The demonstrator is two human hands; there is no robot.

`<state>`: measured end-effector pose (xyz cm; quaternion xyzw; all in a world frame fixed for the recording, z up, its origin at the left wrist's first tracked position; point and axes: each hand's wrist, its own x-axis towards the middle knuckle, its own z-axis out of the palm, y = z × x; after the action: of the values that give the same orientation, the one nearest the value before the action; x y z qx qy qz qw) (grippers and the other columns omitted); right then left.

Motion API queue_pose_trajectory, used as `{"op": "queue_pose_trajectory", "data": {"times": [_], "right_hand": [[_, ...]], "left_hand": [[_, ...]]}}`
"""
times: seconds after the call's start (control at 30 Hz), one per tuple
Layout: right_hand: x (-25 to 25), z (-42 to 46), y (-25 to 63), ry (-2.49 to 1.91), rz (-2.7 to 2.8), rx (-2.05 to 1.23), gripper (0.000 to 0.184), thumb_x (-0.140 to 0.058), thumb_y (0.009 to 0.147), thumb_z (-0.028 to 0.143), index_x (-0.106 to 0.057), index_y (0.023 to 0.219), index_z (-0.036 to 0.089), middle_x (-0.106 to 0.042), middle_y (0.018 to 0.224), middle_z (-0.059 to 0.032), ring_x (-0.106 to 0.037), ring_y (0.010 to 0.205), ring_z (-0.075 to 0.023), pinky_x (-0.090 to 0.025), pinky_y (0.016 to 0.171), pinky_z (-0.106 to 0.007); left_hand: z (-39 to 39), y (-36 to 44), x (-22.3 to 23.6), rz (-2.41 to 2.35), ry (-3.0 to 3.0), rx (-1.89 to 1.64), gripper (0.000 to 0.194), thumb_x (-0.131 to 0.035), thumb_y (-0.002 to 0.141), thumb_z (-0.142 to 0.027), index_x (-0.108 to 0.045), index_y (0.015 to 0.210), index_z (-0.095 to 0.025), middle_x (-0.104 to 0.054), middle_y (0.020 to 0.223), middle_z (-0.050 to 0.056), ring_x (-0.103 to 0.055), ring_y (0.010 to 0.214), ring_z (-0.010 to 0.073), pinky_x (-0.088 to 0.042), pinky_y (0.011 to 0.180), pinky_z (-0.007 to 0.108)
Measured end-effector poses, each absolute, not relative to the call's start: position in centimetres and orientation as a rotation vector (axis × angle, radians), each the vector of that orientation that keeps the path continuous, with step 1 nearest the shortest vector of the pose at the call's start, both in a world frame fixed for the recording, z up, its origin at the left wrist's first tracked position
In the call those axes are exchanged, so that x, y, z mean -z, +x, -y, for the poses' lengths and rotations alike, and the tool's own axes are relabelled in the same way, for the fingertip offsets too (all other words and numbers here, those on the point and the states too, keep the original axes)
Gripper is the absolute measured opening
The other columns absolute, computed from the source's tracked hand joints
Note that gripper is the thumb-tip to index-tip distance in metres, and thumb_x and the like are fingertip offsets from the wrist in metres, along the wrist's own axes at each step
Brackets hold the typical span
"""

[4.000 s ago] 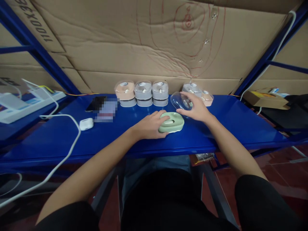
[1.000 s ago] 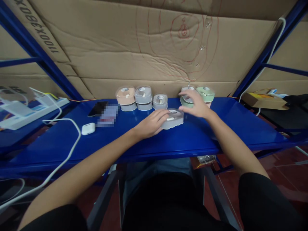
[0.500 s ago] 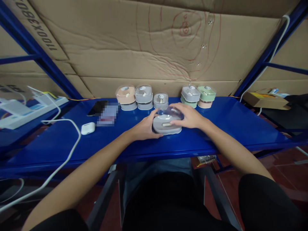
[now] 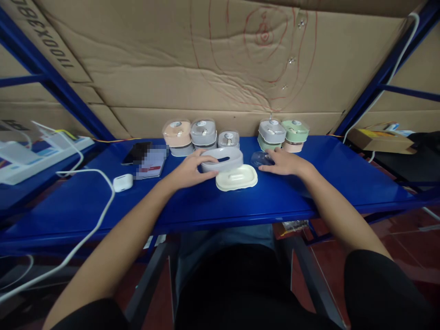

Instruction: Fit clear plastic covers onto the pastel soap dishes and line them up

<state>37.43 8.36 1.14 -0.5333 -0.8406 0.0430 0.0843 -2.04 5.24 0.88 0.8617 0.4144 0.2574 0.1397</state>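
A grey oval-slotted box cover (image 4: 234,159) is in the grip of my left hand (image 4: 187,173), with thumb and fingers around its left end. It is raised and tilted over a cream base (image 4: 240,178) with a raised middle, which rests on the blue table. To the right, my right hand (image 4: 284,162) is closed on a clear plastic lid (image 4: 260,159) at the table surface. The fingers cover the lid's right side.
Stacked lidded boxes stand at the back: peach (image 4: 178,130), grey (image 4: 203,133), a small grey one (image 4: 228,139), then grey (image 4: 271,131) and green (image 4: 296,131). Phones (image 4: 153,161), a white earbud case (image 4: 123,183), a cable (image 4: 110,195) and a power strip (image 4: 51,156) lie left.
The clear lid has moved right, off the grey cover, in my right hand. My left hand has lifted the cover up and left, exposing the cream base.
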Motion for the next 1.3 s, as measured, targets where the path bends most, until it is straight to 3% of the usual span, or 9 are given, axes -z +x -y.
{"op": "queue_pose_trajectory", "data": {"times": [0.23, 0.37, 0.47, 0.63, 0.7, 0.93, 1.13, 1.3], "right_hand": [[-1.8, -8.1, 36.9, -1.651, 2.556, -0.126, 0.092, -0.077, 0.087, 0.081, -0.067, 0.151, 0.016, -0.076, 0.136, -0.0251, -0.075, 0.121, -0.0456, -0.062, 0.100, -0.058], [-3.2, -7.4, 36.7, -1.670, 2.486, -0.093, 0.085, -0.078, 0.085, 0.085, -0.075, 0.140, 0.020, -0.082, 0.121, -0.0194, -0.079, 0.109, -0.0426, -0.064, 0.092, -0.056], [-3.9, -6.8, 36.5, -1.679, 2.301, 0.018, 0.092, -0.068, 0.087, 0.094, -0.076, 0.141, 0.019, -0.084, 0.115, -0.0197, -0.079, 0.107, -0.0437, -0.064, 0.091, -0.056], [-4.3, -6.4, 36.1, -1.589, 2.087, 0.130, 0.096, -0.068, 0.089, 0.093, -0.074, 0.146, 0.016, -0.084, 0.118, -0.0214, -0.079, 0.109, -0.0457, -0.062, 0.097, -0.060], [-4.3, -6.3, 35.8, -1.545, 2.054, 0.123, 0.095, -0.069, 0.089, 0.091, -0.074, 0.147, 0.015, -0.083, 0.118, -0.0209, -0.079, 0.110, -0.0451, -0.062, 0.100, -0.061], [-3.7, -5.2, 33.0, -1.153, 2.201, -0.131, 0.090, -0.073, 0.090, 0.084, -0.069, 0.154, 0.021, -0.076, 0.144, -0.0181, -0.074, 0.124, -0.0403, -0.059, 0.110, -0.059], [-3.2, -4.3, 28.6, -0.987, 2.410, -0.264, 0.094, -0.085, 0.084, 0.080, -0.067, 0.157, 0.024, -0.070, 0.140, -0.0165, -0.072, 0.124, -0.0404, -0.059, 0.112, -0.059], [-3.0, -4.2, 27.2, -1.038, 2.462, -0.255, 0.094, -0.083, 0.085, 0.081, -0.065, 0.159, 0.027, -0.068, 0.138, -0.0152, -0.072, 0.123, -0.0407, -0.060, 0.108, -0.059]], "left_hand": [[-7.1, -5.0, -0.9, -1.431, 2.431, -0.596, 0.058, -0.084, 0.081, -0.071, -0.083, 0.113, -0.022, -0.067, 0.109, 0.009, -0.068, 0.103, 0.0326, -0.057, 0.106, 0.053], [-5.6, -3.1, -1.2, -1.292, 2.402, -0.917, 0.050, -0.078, 0.092, -0.065, -0.081, 0.119, -0.023, -0.070, 0.129, 0.011, -0.067, 0.126, 0.0351, -0.051, 0.119, 0.054], [-3.9, -0.4, -1.0, -1.147, 2.404, -0.897, 0.049, -0.079, 0.095, -0.061, -0.080, 0.129, -0.026, -0.071, 0.134, 0.011, -0.068, 0.131, 0.0349, -0.051, 0.123, 0.055], [-2.2, 2.9, 0.3, -1.085, 2.406, -0.706, 0.081, -0.086, 0.090, -0.054, -0.060, 0.161, -0.026, -0.064, 0.155, 0.015, -0.063, 0.147, 0.0374, -0.048, 0.130, 0.057], [-2.2, 3.1, 0.7, -1.131, 2.393, -0.729, 0.092, -0.090, 0.086, -0.052, -0.052, 0.165, -0.023, -0.060, 0.164, 0.017, -0.059, 0.153, 0.0400, -0.046, 0.132, 0.059], [-3.0, 2.5, 0.4, -1.181, 2.305, -0.738, 0.096, -0.098, 0.073, -0.052, -0.055, 0.154, -0.021, -0.069, 0.156, 0.018, -0.068, 0.143, 0.0427, -0.053, 0.124, 0.059], [-4.3, 1.7, 1.2, -1.063, 2.207, -0.795, 0.097, -0.102, 0.067, -0.053, -0.059, 0.148, -0.023, -0.071, 0.151, 0.014, -0.070, 0.140, 0.0411, -0.057, 0.119, 0.057], [-5.2, 1.2, 2.7, -1.114, 2.149, -0.830, 0.105, -0.106, 0.060, -0.058, -0.058, 0.145, -0.021, -0.071, 0.149, 0.020, -0.071, 0.138, 0.0447, -0.057, 0.118, 0.063]]}}
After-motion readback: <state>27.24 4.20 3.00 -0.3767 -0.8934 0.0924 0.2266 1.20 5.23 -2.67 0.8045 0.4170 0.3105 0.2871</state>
